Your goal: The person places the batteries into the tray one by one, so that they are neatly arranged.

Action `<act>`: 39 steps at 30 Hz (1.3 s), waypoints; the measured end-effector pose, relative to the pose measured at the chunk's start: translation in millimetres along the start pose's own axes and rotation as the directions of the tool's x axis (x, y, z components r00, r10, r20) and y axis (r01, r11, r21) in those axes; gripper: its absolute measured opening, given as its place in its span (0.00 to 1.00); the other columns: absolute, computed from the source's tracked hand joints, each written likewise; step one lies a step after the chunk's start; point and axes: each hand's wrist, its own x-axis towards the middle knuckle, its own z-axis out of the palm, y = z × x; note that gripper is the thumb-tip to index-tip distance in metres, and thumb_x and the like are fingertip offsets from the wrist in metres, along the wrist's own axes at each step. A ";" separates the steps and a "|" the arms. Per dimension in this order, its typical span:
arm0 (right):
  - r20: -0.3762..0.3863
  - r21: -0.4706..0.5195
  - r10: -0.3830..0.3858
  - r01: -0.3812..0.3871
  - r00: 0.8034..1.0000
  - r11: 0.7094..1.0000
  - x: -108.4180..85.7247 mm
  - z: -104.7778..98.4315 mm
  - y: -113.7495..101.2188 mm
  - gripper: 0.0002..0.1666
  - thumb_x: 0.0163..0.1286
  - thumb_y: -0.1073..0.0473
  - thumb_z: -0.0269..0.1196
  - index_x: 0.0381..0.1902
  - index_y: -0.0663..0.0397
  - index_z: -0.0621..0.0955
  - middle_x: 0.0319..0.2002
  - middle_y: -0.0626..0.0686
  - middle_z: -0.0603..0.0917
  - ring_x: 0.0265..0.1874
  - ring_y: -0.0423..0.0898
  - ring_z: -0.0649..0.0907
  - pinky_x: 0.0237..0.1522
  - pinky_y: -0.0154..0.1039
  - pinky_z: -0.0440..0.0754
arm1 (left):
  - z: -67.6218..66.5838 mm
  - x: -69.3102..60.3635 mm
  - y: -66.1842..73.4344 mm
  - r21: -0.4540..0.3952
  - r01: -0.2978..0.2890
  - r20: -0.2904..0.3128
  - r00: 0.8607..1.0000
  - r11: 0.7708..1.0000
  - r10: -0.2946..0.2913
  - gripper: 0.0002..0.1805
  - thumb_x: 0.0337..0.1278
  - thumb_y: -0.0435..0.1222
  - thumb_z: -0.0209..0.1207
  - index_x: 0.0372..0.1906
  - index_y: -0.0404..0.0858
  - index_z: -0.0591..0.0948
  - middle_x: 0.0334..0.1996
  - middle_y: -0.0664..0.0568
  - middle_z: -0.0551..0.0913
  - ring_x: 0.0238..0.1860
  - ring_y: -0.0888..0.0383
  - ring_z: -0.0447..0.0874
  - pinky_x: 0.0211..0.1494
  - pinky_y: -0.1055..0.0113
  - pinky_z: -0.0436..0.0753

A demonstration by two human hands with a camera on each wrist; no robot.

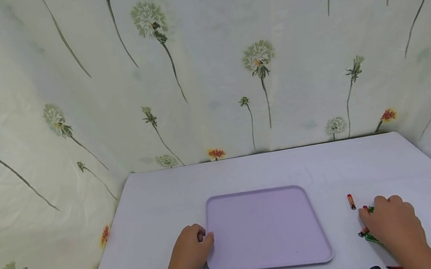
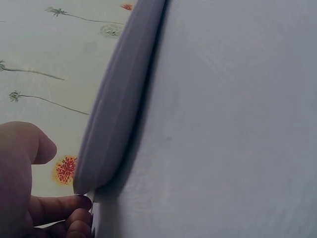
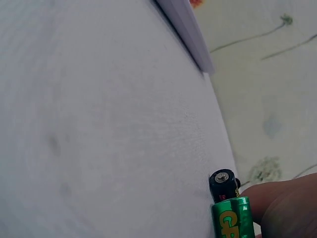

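- The left hand (image 1: 190, 249) is beside the left edge of the tray (image 1: 264, 229), thumb parted from its bent fingers, gripping nothing visible.
- The tray lies flat on the surface (image 1: 164, 187), between both hands.
- The right hand (image 1: 395, 220) is over a cluster of batteries (image 1: 371, 238), right of the tray; whether it pinches any, I cannot tell.
- A red battery (image 1: 351, 201) lies just beyond the cluster.
- Dandelion-printed cloth (image 1: 211, 58) hangs behind.

tray (image 1: 264, 229) on tbl (image 1: 156, 193) — ctr, L hand (image 1: 189, 250) @ its L edge, batteries (image 1: 351, 201) R — nr R hand (image 1: 395, 224)
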 end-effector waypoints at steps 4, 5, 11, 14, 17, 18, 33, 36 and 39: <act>0.011 -0.031 0.016 -0.016 1.000 0.999 1.6 1.4 -1.4 0.41 0.70 0.45 0.66 0.57 0.83 0.72 0.49 0.79 0.72 0.47 0.73 0.74 0.41 0.65 0.81 | -0.1 -1.1 -0.6 -0.001 0.002 0.000 1.000 1.000 -0.002 0.15 0.67 0.49 0.63 0.40 0.40 0.82 0.33 0.53 0.74 0.36 0.57 0.71 0.41 0.59 0.72; 0.014 -0.036 0.020 -0.020 1.000 0.999 2.1 1.7 -1.7 0.41 0.70 0.45 0.66 0.56 0.83 0.73 0.48 0.79 0.73 0.46 0.72 0.74 0.40 0.64 0.81 | -0.3 -1.5 -0.6 -0.003 -0.001 -0.001 1.000 1.000 0.001 0.15 0.66 0.48 0.63 0.40 0.40 0.82 0.33 0.53 0.74 0.36 0.57 0.71 0.41 0.59 0.72; 0.028 -0.032 0.043 -0.042 0.999 0.999 1.5 1.5 -3.5 0.38 0.71 0.47 0.66 0.59 0.78 0.74 0.48 0.77 0.74 0.44 0.70 0.75 0.37 0.60 0.81 | -0.4 -2.8 -1.4 -0.014 -0.008 -0.002 1.000 1.000 0.008 0.15 0.66 0.48 0.63 0.40 0.39 0.82 0.33 0.53 0.75 0.36 0.57 0.72 0.41 0.59 0.73; 0.030 -0.017 0.046 -0.046 0.998 0.999 0.3 0.6 -3.8 0.38 0.70 0.46 0.66 0.63 0.74 0.73 0.50 0.78 0.74 0.45 0.71 0.75 0.36 0.61 0.80 | 0.7 -2.3 -2.6 -0.013 -0.005 -0.004 1.000 1.000 0.005 0.15 0.66 0.48 0.63 0.40 0.40 0.82 0.33 0.54 0.75 0.36 0.57 0.72 0.42 0.59 0.73; 0.028 -0.006 0.042 -0.042 0.999 0.999 -1.1 -0.4 -4.0 0.37 0.70 0.47 0.66 0.62 0.73 0.74 0.50 0.77 0.74 0.45 0.71 0.74 0.36 0.60 0.79 | 2.1 -1.8 -4.1 -0.010 0.000 -0.005 1.000 1.000 0.000 0.14 0.66 0.48 0.63 0.40 0.40 0.82 0.33 0.54 0.75 0.36 0.57 0.72 0.42 0.59 0.73; 0.026 -0.002 0.040 -0.040 0.999 0.999 -1.6 -0.6 -4.2 0.36 0.70 0.47 0.66 0.62 0.72 0.74 0.49 0.77 0.74 0.44 0.71 0.74 0.35 0.60 0.79 | 2.4 -1.7 -4.4 -0.011 0.000 -0.005 1.000 1.000 0.000 0.14 0.66 0.48 0.63 0.40 0.40 0.82 0.33 0.54 0.75 0.36 0.57 0.72 0.42 0.59 0.73; -0.015 0.015 0.037 -0.037 0.999 0.999 2.8 5.3 -5.5 0.19 0.69 0.53 0.65 0.33 0.68 0.82 0.38 0.70 0.76 0.38 0.65 0.74 0.31 0.52 0.74 | 1.6 -2.5 -4.5 -0.016 -0.015 -0.004 1.000 1.000 0.015 0.14 0.66 0.48 0.63 0.40 0.40 0.82 0.34 0.54 0.76 0.36 0.58 0.73 0.41 0.59 0.74; -0.011 0.007 0.041 -0.041 0.999 0.999 2.6 3.1 -7.1 0.20 0.69 0.53 0.64 0.31 0.68 0.82 0.38 0.70 0.76 0.38 0.65 0.74 0.31 0.51 0.74 | 1.6 -1.4 -4.2 -0.015 -0.013 -0.004 1.000 1.000 0.013 0.14 0.66 0.48 0.63 0.40 0.40 0.82 0.34 0.54 0.76 0.36 0.58 0.73 0.42 0.59 0.74; -0.018 0.006 0.047 -0.047 0.999 0.999 2.1 1.1 -9.3 0.20 0.69 0.53 0.64 0.31 0.69 0.83 0.39 0.71 0.76 0.39 0.65 0.74 0.32 0.51 0.74 | 2.1 0.3 -4.4 -0.015 -0.008 -0.005 1.000 1.000 0.007 0.14 0.66 0.48 0.63 0.40 0.40 0.82 0.34 0.54 0.76 0.36 0.57 0.73 0.42 0.58 0.74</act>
